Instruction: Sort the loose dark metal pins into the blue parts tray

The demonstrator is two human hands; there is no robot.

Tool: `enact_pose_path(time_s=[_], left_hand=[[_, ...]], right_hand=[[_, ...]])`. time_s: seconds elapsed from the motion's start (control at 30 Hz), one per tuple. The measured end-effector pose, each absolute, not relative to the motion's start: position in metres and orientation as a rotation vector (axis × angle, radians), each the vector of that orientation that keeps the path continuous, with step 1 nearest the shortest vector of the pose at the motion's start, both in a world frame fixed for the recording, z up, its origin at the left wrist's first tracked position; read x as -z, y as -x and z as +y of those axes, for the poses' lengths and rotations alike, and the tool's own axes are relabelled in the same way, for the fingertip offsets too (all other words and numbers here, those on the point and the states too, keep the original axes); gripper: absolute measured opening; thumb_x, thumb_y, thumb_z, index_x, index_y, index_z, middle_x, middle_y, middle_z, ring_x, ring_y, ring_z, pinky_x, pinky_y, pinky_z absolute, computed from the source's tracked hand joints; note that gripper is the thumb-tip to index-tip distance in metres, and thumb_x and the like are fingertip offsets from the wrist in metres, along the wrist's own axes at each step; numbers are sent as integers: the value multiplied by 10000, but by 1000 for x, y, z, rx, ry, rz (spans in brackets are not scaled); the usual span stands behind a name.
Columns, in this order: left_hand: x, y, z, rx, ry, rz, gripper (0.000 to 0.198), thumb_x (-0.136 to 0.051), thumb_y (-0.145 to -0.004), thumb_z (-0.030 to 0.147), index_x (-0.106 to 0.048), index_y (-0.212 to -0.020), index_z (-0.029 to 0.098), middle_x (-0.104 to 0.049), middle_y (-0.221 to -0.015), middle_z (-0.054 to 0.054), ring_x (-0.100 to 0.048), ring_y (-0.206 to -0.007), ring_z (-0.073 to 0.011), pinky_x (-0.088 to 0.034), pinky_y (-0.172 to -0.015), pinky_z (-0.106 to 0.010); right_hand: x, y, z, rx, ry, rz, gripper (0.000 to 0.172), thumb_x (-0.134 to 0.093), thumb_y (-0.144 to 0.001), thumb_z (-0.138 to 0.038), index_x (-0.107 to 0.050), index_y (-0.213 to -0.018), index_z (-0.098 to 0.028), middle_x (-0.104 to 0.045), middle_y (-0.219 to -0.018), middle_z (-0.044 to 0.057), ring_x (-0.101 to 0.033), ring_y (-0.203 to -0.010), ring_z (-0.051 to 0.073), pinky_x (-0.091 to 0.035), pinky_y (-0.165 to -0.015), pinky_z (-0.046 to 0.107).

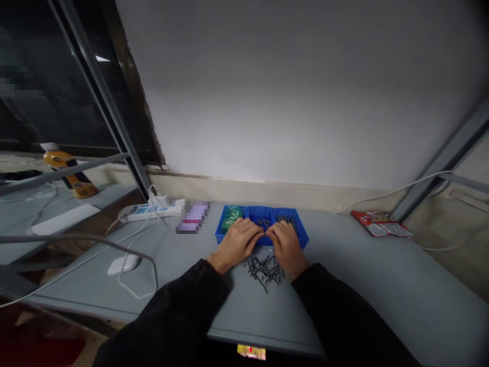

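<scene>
A blue tray (301, 232) with three compartments stands on the grey table (362, 275); the left compartment holds green parts (231, 215), the other two hold dark screws. A pile of dark screws (265, 269) lies on the table just in front of it. My left hand (239, 243) and my right hand (286, 245) rest side by side over the tray's near edge. Their fingertips meet at the middle, fingers curled together. Whatever sits between the fingertips is too small to make out.
A white power strip (153, 209) with cables lies at the left of the tray, next to a blurred purple item (193, 217). A white mouse (123, 264) sits near the left table edge. A red packet (380, 223) lies at the right. An orange bottle (71, 173) stands far left.
</scene>
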State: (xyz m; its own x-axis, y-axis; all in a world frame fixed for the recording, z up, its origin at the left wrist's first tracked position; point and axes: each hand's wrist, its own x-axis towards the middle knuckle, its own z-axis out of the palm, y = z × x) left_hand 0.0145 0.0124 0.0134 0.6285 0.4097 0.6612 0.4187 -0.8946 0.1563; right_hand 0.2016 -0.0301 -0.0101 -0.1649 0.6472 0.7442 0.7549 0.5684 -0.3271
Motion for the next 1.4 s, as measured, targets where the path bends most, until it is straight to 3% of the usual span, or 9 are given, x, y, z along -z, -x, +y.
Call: enact_pose_path(time_s=[0.13,0.27,0.53,0.87,1.13,1.23,1.33,1.4], left_hand=[[-14,-9,8,1260,2819,-789,201,-488,-1020,251,-670,-988,171,-684,-903,-68,-556,-882,-205,-418,-856,-377],[-13,-6,3,1288,2861,-792,196,-503,-1017,257,-672,-962,174,-688,-900,-62,-561,-892,-206,-413,-863,-377],[-8,-10,-2,1403,2896,-895,187,-520,-1015,268,-671,-960,174,-683,-897,-58,-561,-894,-197,-430,-838,-348],[-8,-8,-2,1376,2883,-855,177,-533,-1009,269,-681,-970,178,-692,-892,-52,-570,-875,-198,-419,-841,-360],[-8,8,8,1565,2735,-951,177,-540,-1001,259,-678,-951,161,-709,-868,-53,-638,-794,-164,-478,-754,-299],[-11,13,7,1416,2899,-913,204,-530,-1010,278,-695,-989,161,-723,-836,-42,-645,-693,-132,-484,-682,-257],[-12,12,3,1031,3116,-868,240,-527,-1013,314,-722,-972,181,-717,-751,-24,-634,-620,-126,-465,-635,-239],[-12,9,2,768,3197,-878,243,-542,-1003,338,-736,-962,197,-705,-704,-16,-635,-604,-136,-455,-618,-236]], right_hand=[[10,-197,-33,98,1089,-1948,156,-402,-1040,-256,-544,-1079,-203,-641,-999,66,-541,-909,221,-374,-826,375],[11,-195,-34,85,1112,-1964,198,-347,-1049,-231,-509,-936,-214,-615,-913,55,-520,-872,226,-356,-809,384],[10,-196,-34,85,1064,-1990,124,-422,-1023,-190,-537,-981,-205,-628,-950,50,-519,-904,215,-361,-830,381],[8,-197,-33,156,1122,-1993,263,-426,-1033,-235,-547,-802,-208,-624,-823,33,-492,-846,209,-354,-809,393],[1,-206,-30,268,1051,-1659,193,-486,-1007,-217,-673,-957,-232,-706,-939,45,-558,-910,234,-406,-859,429],[-3,-210,-25,371,1127,-1551,190,-503,-999,-234,-689,-1039,-236,-707,-1004,56,-552,-961,248,-380,-914,448],[-5,-211,-19,437,1244,-1579,227,-528,-991,-283,-667,-1166,-238,-689,-1114,82,-511,-1054,283,-349,-934,469],[-5,-211,-17,444,1262,-1616,215,-545,-984,-292,-667,-1152,-233,-681,-1124,86,-504,-1063,281,-351,-927,458]])
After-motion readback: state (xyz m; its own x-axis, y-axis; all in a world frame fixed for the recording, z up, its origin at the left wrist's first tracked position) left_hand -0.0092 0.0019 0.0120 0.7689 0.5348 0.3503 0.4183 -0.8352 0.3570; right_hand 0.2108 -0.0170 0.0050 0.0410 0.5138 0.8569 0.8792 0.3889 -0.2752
